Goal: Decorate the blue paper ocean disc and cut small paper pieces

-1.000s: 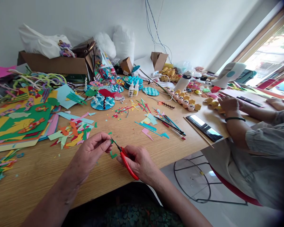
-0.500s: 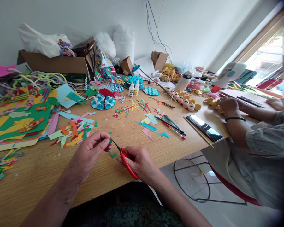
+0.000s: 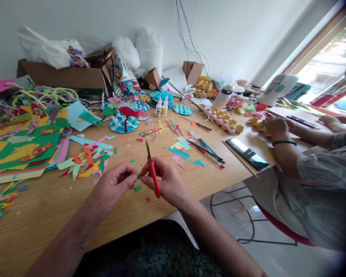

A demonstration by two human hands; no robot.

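Head view — left hand (image 3: 115,181) pinching green scrap (image 3: 138,176), right hand (image 3: 169,184) gripping scissors (image 3: 153,178).
Box (image 3: 65,79) — white bag (image 3: 44,49) bulging over its rim.

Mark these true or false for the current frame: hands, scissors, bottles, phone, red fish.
1. The right hand holds red-handled scissors. True.
2. The scissors are cutting the green piece. False: the blades point away from the wearer, clear of it.
3. The left hand has a small green piece at its fingertips. True.
4. Both small white bottles lie on their sides. False: the bottles stand upright.
5. A phone lies beside a thin stick. True.
6. The red fish lies flat. False: a dark spiral props the red fish up.
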